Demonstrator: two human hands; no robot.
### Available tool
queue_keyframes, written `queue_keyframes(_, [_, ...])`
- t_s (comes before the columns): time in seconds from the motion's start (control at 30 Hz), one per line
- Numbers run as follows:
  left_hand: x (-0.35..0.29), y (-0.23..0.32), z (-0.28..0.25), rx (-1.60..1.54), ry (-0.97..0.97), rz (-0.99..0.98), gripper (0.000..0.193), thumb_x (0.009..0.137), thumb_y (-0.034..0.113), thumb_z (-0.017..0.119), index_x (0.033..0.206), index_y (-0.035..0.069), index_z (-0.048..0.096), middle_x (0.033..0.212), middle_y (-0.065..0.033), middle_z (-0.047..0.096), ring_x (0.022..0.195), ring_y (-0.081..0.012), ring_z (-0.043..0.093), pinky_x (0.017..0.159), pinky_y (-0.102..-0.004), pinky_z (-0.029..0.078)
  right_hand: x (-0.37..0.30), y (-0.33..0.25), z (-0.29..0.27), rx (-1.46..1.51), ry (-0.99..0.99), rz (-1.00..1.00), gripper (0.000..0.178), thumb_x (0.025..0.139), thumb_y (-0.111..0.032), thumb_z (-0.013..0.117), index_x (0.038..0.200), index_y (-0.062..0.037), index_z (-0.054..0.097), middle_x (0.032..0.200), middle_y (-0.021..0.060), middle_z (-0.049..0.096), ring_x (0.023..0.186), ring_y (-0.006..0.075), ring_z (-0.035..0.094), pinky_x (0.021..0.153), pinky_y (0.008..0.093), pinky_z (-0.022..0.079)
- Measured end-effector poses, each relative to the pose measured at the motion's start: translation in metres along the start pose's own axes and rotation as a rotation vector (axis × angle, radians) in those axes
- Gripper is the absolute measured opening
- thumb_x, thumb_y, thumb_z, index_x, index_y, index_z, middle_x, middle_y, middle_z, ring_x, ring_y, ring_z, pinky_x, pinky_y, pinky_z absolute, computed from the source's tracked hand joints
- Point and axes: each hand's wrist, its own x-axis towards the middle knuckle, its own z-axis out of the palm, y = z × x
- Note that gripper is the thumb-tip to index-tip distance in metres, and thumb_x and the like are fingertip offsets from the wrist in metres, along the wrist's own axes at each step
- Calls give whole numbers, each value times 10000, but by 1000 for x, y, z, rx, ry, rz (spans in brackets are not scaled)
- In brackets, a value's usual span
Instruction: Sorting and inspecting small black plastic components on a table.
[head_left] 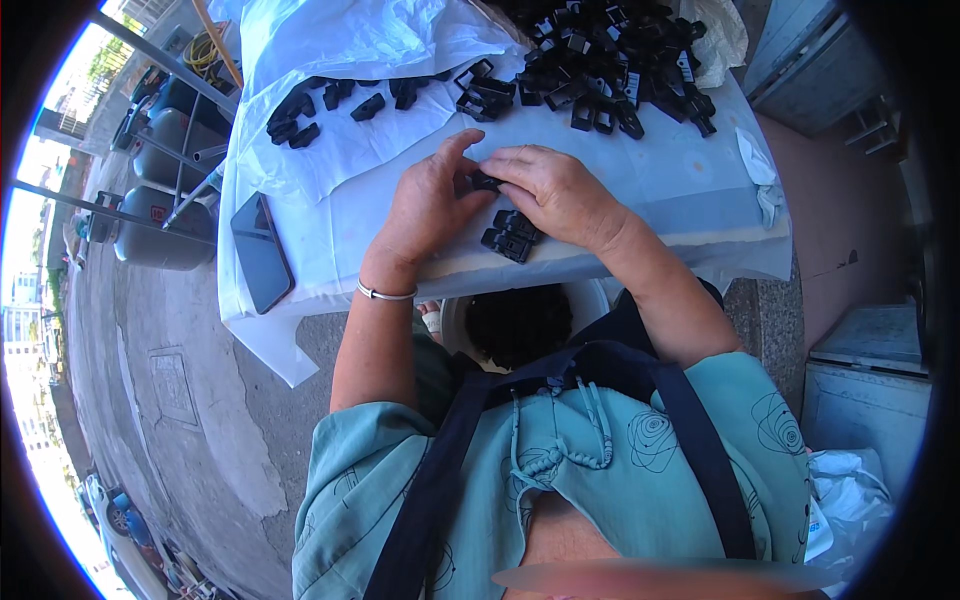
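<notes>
Both of my hands meet over the near half of the white-covered table (660, 185). Between them is a small black plastic part (486, 181), mostly covered by fingers. My right hand (560, 195) pinches it from the right with thumb and fingertips. From the left, my left hand (430, 205) curls its thumb and fingers around the same part, one finger sticking out. Just below the hands, a few joined black plastic parts (511, 236) lie in a small block near the table's front edge. Further off, several loose black parts (368, 107) rest on white plastic sheeting (340, 165).
A large heap of black parts (600, 60) covers the back right of the table. A dark phone (262, 253) lies at the left edge, a crumpled white glove or cloth (760, 170) at the right. Under the front edge stands a white tub (452, 325) with dark contents.
</notes>
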Motion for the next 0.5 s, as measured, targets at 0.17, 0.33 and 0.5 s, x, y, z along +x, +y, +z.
queue_keyframes(0.17, [-5, -1, -27, 108, -2, 77, 511, 715, 139, 778, 1184, 69, 588, 1043, -168, 661, 919, -296, 662, 791, -383, 528, -9, 5, 3, -147, -71, 3, 318, 872, -60, 598, 1188, -58, 639, 1177, 163, 635, 1122, 318, 586, 995, 424, 446])
queue_keyframes(0.33, [25, -56, -66, 584, 461, 9, 423, 823, 266, 698, 1153, 20, 599, 1196, -240, 583, 1142, -410, 534, 952, -451, 443, -12, 0, 0, 7, -137, -38, 305, 912, -141, 576, 1197, -47, 631, 1181, 164, 633, 1171, 313, 554, 1043, 417, 387])
queue_keyframes(0.5, [110, -116, -115, 851, 347, 140, 572, 866, 417, 615, 1319, 77, 535, 1322, -182, 539, 1213, -363, 504, 1028, -443, 384, -26, -5, -7, 313, -5, 119, 300, 932, -174, 553, 1190, -47, 635, 1174, 179, 626, 1144, 286, 576, 1026, 377, 401])
